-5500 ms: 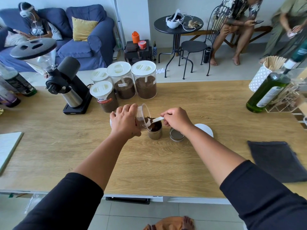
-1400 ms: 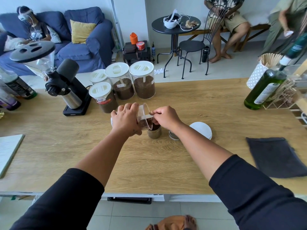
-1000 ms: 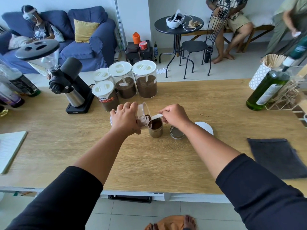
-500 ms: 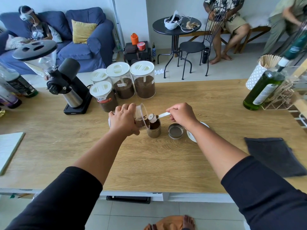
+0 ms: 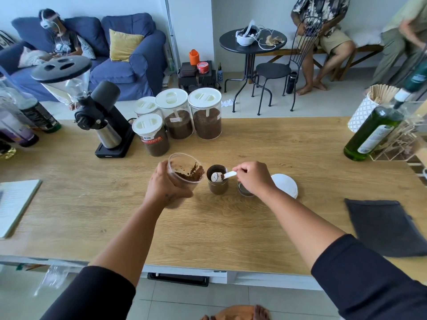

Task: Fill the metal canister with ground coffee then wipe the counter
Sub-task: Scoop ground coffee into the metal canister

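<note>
A small metal canister (image 5: 217,184) stands open on the wooden counter (image 5: 208,227), with ground coffee inside. My left hand (image 5: 165,187) grips a clear plastic jar (image 5: 186,175) holding ground coffee, tilted slightly and raised just left of the canister. My right hand (image 5: 253,177) pinches the handle of a white scoop (image 5: 220,176) whose bowl sits over the canister's mouth. The canister's metal lid (image 5: 245,191) lies beside it, partly under my right hand. A round white jar lid (image 5: 286,184) rests further right. A dark grey cloth (image 5: 383,227) lies flat at the right.
Several white-lidded coffee jars (image 5: 180,118) stand behind, with a black grinder (image 5: 97,112) to their left. Bottles (image 5: 27,121) crowd the far left; a green bottle (image 5: 374,132) and wire rack sit far right. A notebook (image 5: 16,204) lies at the left edge. People sit beyond.
My left hand has drawn the plastic jar away from the canister to the left and turned it more upright. The scoop has come out of the jar and now sits over the canister.
</note>
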Tool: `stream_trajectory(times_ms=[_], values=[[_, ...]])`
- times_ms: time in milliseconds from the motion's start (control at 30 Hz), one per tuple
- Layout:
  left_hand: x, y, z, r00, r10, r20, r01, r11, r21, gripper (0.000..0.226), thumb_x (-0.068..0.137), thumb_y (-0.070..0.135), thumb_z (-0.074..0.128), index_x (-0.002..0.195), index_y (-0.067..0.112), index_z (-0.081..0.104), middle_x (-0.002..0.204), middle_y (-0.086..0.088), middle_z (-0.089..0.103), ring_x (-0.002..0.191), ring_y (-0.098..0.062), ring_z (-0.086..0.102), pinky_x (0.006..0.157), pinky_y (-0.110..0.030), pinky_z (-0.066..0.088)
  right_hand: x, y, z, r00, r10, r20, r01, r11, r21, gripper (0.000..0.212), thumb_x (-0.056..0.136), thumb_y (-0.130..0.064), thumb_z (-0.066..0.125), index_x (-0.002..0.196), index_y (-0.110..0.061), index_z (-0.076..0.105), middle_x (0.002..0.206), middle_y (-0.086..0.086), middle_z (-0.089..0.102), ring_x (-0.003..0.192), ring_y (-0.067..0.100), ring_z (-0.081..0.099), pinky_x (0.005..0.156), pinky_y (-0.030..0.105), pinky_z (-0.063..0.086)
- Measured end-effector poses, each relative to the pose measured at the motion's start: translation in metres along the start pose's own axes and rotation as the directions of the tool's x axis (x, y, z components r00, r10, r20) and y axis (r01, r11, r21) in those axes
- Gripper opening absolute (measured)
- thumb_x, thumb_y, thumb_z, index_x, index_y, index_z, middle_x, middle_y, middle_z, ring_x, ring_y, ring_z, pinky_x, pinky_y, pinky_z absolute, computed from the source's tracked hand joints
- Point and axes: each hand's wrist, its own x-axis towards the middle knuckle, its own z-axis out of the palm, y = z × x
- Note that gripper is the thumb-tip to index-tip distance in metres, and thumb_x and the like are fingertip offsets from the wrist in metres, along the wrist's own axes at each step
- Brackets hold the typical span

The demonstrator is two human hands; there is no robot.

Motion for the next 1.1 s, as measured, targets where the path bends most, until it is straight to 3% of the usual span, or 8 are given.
stream_trajectory(times_ms=[67,167,300,600,733,900,1000,1100], values=[[-0.011,-0.007,0.003,0.999,-0.049,0.003,0.049,0.982,-0.183,0.117,0.028,0.043,0.093,0.13,0.025,0.041,0.123,-0.001,0.055,0.114,-0.025,0.054,0.097,-0.052,0.049,-0.007,0.002,0.003,0.998,-0.064,-0.018,0.064,0.997,-0.051,0.026,0.09,-0.005,0.055,0.102,-0.009,0.078,0.098,0.007,0.076,0.068,0.002,0.061,0.063,0.005,0.04],[-0.024,-0.016,0.013,0.997,-0.071,0.014,0.07,0.877,-0.475,0.111,0.03,0.031,0.097,0.127,0.023,0.045,0.122,-0.004,0.06,0.112,-0.024,0.06,0.096,-0.051,0.052,-0.012,0.005,0.004,0.985,-0.16,-0.063,0.156,0.986,-0.066,0.026,0.088,0.001,0.055,0.1,-0.005,0.078,0.101,0.011,0.075,0.094,0.022,0.068,0.077,0.018,0.043],[-0.032,-0.027,0.027,0.999,-0.018,0.045,0.044,0.737,-0.674,0.102,0.045,0.008,0.099,0.133,0.009,0.048,0.125,-0.014,0.065,0.117,-0.029,0.062,0.099,-0.053,0.051,-0.014,0.006,0.006,0.972,-0.215,-0.099,0.206,0.974,-0.088,0.026,0.086,0.003,0.056,0.099,-0.004,0.078,0.095,0.013,0.075,0.086,0.026,0.068,0.07,0.018,0.037],[-0.047,-0.026,0.038,0.998,0.067,0.015,-0.039,0.741,-0.67,0.1,0.043,0.008,0.1,0.127,0.024,0.048,0.125,-0.005,0.065,0.117,-0.019,0.063,0.098,-0.046,0.052,-0.008,-0.002,0.006,0.994,-0.068,-0.082,0.065,0.997,-0.046,0.029,0.089,-0.006,0.053,0.105,-0.012,0.077,0.092,0.005,0.076,0.07,0.01,0.06,0.061,0.017,0.041],[-0.054,-0.029,0.04,0.999,0.026,0.027,-0.003,0.762,-0.647,0.104,0.036,0.017,0.1,0.122,0.034,0.045,0.123,0.003,0.06,0.112,-0.008,0.061,0.098,-0.039,0.052,-0.009,-0.018,-0.013,0.978,0.033,-0.204,0.008,0.98,0.198,0.024,0.088,-0.01,0.056,0.091,-0.021,0.077,0.065,-0.004,0.071,0.063,0.011,0.069,0.069,0.031,0.06],[-0.063,-0.029,0.049,0.998,0.043,0.035,-0.013,0.793,-0.609,0.109,0.033,0.026,0.099,0.127,0.028,0.045,0.124,0.003,0.061,0.116,-0.01,0.06,0.101,-0.039,0.049,-0.016,-0.044,-0.038,0.981,0.072,-0.178,0.025,0.874,0.486,0.027,0.084,-0.003,0.056,0.077,-0.019,0.076,0.062,0.007,0.069,0.052,0.013,0.061,0.056,0.028,0.057],[-0.07,-0.023,0.058,0.993,0.097,0.069,-0.035,0.789,-0.614,0.108,0.037,0.02,0.099,0.13,0.02,0.044,0.126,-0.001,0.061,0.118,-0.012,0.059,0.102,-0.036,0.049,-0.026,-0.054,-0.042,0.999,-0.041,0.013,0.032,0.909,0.415,0.024,0.086,-0.002,0.056,0.08,-0.011,0.077,0.065,0.009,0.07,0.053,0.011,0.059,0.052,0.024,0.052],[-0.075,-0.015,0.072,0.982,0.158,0.107,-0.061,0.791,-0.609,0.107,0.041,0.007,0.1,0.131,0.015,0.043,0.126,-0.002,0.062,0.118,-0.014,0.06,0.095,-0.027,0.05,-0.039,-0.056,-0.034,0.97,-0.152,0.192,0.134,0.986,0.102,0.021,0.089,-0.009,0.058,0.082,-0.01,0.078,0.055,-0.009,0.067,0.042,-0.001,0.052,0.043,0.016,0.04]])
